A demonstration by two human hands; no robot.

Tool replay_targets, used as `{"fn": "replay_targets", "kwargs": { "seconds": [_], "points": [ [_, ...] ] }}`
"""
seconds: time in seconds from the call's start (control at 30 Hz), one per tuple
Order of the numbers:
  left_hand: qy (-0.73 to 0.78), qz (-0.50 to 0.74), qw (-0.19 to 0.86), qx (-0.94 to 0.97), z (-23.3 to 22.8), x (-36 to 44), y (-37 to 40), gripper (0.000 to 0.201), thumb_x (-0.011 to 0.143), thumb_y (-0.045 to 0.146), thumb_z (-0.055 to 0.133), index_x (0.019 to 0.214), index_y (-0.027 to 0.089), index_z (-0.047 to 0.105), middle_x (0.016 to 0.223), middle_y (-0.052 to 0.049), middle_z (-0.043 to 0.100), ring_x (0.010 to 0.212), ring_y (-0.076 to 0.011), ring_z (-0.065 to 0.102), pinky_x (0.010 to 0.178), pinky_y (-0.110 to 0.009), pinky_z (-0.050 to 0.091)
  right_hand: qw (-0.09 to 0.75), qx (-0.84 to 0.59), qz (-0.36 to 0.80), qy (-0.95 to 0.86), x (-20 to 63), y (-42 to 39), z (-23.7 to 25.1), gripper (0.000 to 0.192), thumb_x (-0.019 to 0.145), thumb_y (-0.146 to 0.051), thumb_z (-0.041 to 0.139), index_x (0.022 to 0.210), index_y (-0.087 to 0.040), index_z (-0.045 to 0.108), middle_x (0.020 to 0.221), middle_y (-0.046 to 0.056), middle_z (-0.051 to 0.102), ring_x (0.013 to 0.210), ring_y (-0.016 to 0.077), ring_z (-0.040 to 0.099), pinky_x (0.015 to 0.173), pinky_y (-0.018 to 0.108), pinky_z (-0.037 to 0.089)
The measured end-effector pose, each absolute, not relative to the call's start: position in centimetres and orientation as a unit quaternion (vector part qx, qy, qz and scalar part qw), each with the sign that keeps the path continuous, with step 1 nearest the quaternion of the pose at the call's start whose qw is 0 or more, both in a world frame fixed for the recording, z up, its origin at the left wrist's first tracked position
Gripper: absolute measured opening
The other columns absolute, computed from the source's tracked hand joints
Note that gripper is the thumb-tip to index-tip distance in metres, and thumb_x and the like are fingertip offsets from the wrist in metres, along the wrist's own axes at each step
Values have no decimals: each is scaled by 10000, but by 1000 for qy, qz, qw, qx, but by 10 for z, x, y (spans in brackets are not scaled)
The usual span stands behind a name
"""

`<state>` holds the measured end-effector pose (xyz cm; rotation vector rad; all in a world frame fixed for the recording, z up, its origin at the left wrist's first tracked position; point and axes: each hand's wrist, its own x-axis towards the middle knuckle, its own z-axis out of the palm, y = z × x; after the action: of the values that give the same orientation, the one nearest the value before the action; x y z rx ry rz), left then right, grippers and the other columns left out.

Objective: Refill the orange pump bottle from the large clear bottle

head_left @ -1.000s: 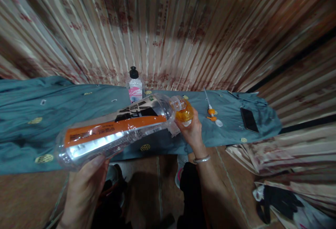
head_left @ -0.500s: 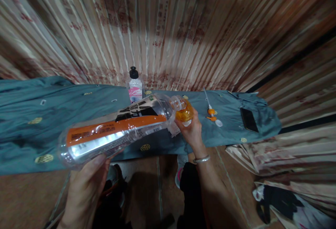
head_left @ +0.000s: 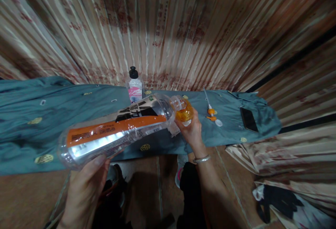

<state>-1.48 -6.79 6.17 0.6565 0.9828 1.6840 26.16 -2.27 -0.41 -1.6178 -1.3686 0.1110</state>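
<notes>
My left hand (head_left: 84, 190) grips the base end of a large clear plastic bottle (head_left: 115, 131) with an orange and black label. The bottle is tipped nearly flat, its mouth pointing right. My right hand (head_left: 193, 132) holds a small container of orange liquid (head_left: 184, 114) right at the big bottle's mouth; the two touch. A silver bangle (head_left: 201, 159) is on my right wrist. Both hands are above the near edge of a table covered with a teal cloth (head_left: 52, 117).
On the cloth stand a small clear bottle with a black cap and pink label (head_left: 134, 85), an orange and white pump head with its tube (head_left: 212, 112), and a black phone (head_left: 249, 119). A striped curtain hangs behind. Clothing lies on the floor at right (head_left: 283, 201).
</notes>
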Motion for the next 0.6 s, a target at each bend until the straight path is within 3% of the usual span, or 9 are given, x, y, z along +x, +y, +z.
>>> {"fn": "replay_targets", "kwargs": {
  "seconds": [0.33,0.6],
  "points": [
    [407,700,511,287,65,-13,-67,731,532,304,912,1225,378,688,1127,0,777,1100,-301,704,651,-268,653,493,-657,45,-569,261,-23,-4,663,761,-371,772,1331,-202,478,1264,132,687,1157,300,683,969,460,575],
    [400,701,510,298,66,-15,-66,688,563,313,899,1214,389,691,1094,9,781,1006,-267,731,701,-298,659,493,-655,45,-572,262,-23,-5,715,733,-405,803,1340,-218,475,1276,128,681,1156,307,683,958,470,580]
  ]
}}
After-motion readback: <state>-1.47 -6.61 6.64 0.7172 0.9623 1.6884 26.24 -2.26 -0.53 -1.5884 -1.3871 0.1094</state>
